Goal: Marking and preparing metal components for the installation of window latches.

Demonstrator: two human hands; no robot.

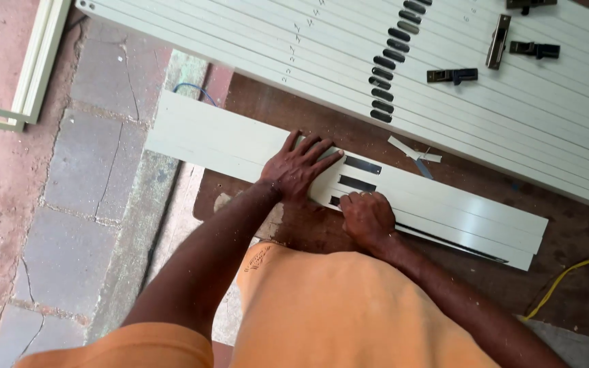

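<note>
Orange cloth of the person's shirt (328,307) fills the bottom of the view, nearest the camera, and both forearms reach up from it to a cream metal profile (226,140) lying slantwise across a brown worktable (581,225). Three dark oblong slots (361,165) show in the profile. Left hand (299,167) lies flat on top of the profile, fingers spread apart and pointing toward the uppermost slot, gripping nothing. Right hand (366,215) sits at the profile's near edge, just below the lowest slot, fingers curled together into a loose fist; whether it pinches anything I cannot tell.

Beyond the profile, farther from the person, several long cream rails (512,116) lie side by side, with a row of about nine dark slots (391,61) cut across them. On those rails rest four dark metal latches (452,75). Between the profile and the rails lies a small scrap of pale strip (410,151). Right of the profile a yellow cable (567,272) curves over the table. Left of the profile, off the table, is a cracked paved floor (90,163).
</note>
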